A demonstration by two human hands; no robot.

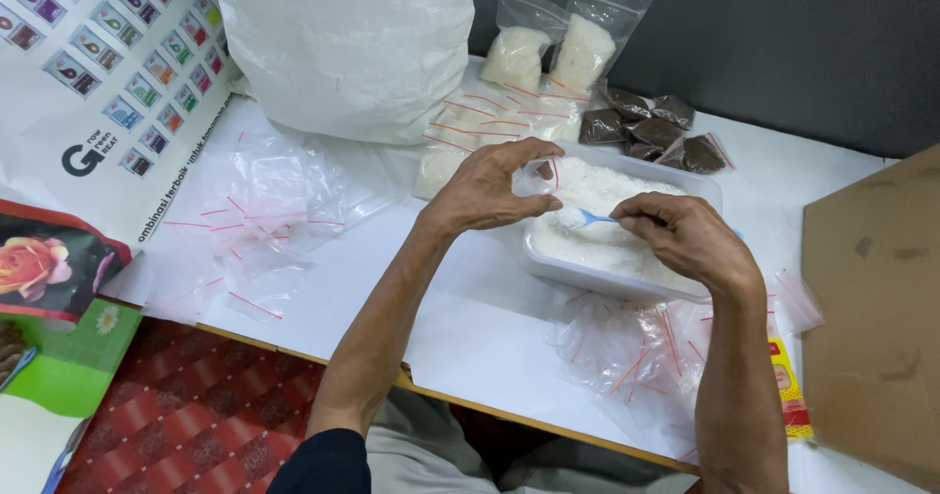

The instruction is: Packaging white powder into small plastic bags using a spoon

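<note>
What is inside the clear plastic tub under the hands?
The tub holds white granules. The right hand dips a blue spoon in them. The hands cover part of it; its bottom is hidden.

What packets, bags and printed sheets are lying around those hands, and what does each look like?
Large white sack: back, bulky.
Two filled clear zip bags: upright against the wall, white granules.
Dark brown packets: small, heaped beside them.
Empty zip bags: clear, red strips, left of the tub.
Printed sheet: far left, rows of small coloured pictures.
Rose packet: left edge.
</note>
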